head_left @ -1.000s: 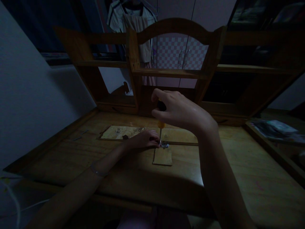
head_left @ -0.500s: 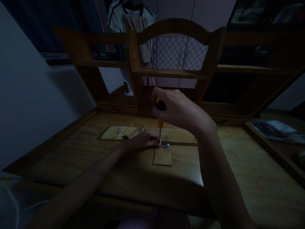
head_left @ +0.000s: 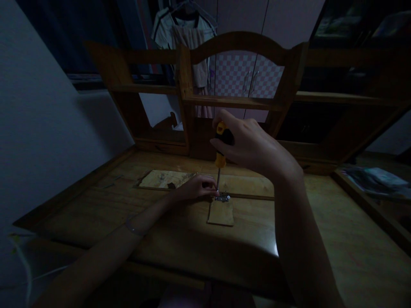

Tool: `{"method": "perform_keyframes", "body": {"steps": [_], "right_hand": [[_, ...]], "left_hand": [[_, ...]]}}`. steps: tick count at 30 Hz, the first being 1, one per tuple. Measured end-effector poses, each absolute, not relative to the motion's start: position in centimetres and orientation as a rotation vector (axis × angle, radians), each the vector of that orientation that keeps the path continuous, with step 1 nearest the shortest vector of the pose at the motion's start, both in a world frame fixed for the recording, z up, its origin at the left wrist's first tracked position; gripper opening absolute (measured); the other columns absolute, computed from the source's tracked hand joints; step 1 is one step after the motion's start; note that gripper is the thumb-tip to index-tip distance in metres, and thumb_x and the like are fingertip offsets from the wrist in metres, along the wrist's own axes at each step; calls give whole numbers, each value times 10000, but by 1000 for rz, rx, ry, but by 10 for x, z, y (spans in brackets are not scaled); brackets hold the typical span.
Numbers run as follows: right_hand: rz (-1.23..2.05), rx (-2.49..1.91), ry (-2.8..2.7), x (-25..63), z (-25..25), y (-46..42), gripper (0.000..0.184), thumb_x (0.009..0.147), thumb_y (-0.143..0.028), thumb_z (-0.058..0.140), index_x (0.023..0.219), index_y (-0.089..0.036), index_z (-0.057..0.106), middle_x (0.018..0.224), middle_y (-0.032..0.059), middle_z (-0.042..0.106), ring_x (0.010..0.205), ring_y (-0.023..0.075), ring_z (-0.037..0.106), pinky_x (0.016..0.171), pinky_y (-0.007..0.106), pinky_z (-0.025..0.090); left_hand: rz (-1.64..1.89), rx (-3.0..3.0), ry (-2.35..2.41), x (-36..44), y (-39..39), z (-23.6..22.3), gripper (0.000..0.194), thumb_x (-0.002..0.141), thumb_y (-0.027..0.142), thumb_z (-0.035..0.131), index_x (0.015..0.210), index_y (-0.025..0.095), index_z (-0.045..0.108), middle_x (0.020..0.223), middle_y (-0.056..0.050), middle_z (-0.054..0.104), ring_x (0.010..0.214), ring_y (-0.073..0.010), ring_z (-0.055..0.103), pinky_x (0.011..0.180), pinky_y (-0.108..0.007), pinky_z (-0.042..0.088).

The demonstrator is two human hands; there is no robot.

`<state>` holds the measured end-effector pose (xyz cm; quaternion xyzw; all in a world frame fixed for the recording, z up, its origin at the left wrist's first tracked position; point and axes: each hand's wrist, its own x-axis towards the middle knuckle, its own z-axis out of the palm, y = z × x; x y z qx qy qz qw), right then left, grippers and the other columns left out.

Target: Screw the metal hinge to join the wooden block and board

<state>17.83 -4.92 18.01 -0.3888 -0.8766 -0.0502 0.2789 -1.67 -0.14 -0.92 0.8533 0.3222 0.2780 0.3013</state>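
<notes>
A screwdriver with a yellow and black handle stands nearly upright in my right hand, whose thumb and fingers are wrapped round the handle. Its thin shaft runs down to a small metal hinge. My left hand rests low beside the tip, its fingertips pinched together at the hinge's left end; what lies between them is hidden. Below the hinge is a small square wooden piece. A long wooden board lies just behind.
The wooden desktop carries a rough-edged, stained end of board and thin metal bits at left. A wooden shelf unit rises behind. Papers or bags lie past the right ledge. The room is dim.
The view has shifted slightly. My right-hand fingers have changed their hold on the screwdriver, so more of the yellow handle top shows. My left hand stays at the hinge.
</notes>
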Motion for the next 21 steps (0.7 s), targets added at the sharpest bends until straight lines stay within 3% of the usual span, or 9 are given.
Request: {"method": "perform_keyframes", "body": {"steps": [4,9,14,21], "right_hand": [[-161,-1047,-2270,191,189,-52,283,895,-272,533,1176,-240,541,1004,60,656,846,215,572,758,327,388],[-225,-991,-2083,206,196,-54,227,931,-268,473,1134,-225,565,965,65,654,842,207,601,747,326,417],[-226,-1025,-2055,219,200,-54,209,902,-277,526,1097,-231,583,903,56,666,800,207,613,713,324,424],[-187,-1027,-2051,238,203,-57,230,870,-320,569,1073,-220,609,811,42,662,707,186,599,648,301,390]], "left_hand": [[839,2257,896,-16,3,-14,252,858,393,687,846,141,672,730,9,566,669,-106,507,631,-220,386],[1047,2237,944,-14,13,-14,221,879,374,646,878,155,667,967,-53,629,840,-147,598,765,-258,475],[1228,2058,1387,-65,44,8,307,871,457,603,948,172,689,912,-46,698,844,-178,631,780,-272,481],[611,2010,1738,-245,53,43,332,632,497,726,710,175,705,732,-42,698,747,-208,612,688,-258,447]]}}
